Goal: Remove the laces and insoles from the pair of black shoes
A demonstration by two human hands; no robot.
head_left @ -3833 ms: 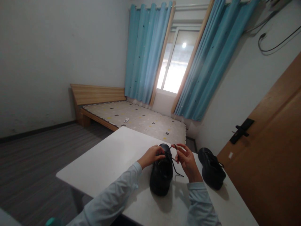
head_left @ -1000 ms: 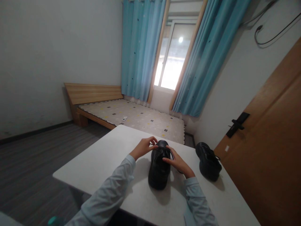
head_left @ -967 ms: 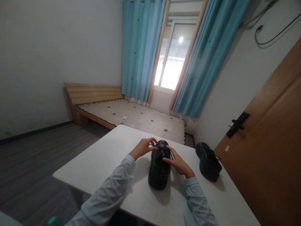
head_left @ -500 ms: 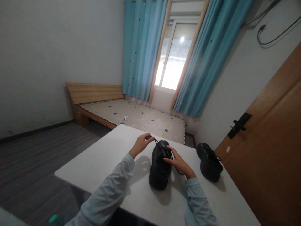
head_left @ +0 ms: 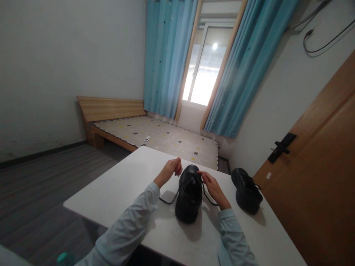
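A black lace-up shoe (head_left: 189, 195) stands on the white table (head_left: 130, 184) in front of me, toe pointing away. My left hand (head_left: 171, 170) hovers by the shoe's left side near the toe, fingers loosely curled and holding nothing. One end of the black shoelace (head_left: 168, 200) lies slack on the table left of the shoe. My right hand (head_left: 213, 186) rests against the shoe's right side and pinches the other lace end, which trails down over the table. A second black shoe (head_left: 246, 190) stands apart to the right.
A wooden door (head_left: 318, 177) with a black handle stands close on the right of the table. Beyond the table are a low wooden bed (head_left: 155, 136), blue curtains (head_left: 166, 62) and a window. A teal object (head_left: 63, 258) shows at the bottom left.
Half a second ago my left hand pulled a lace end up and to the left; that end now lies on the table. My right hand has shifted up the shoe's right side.
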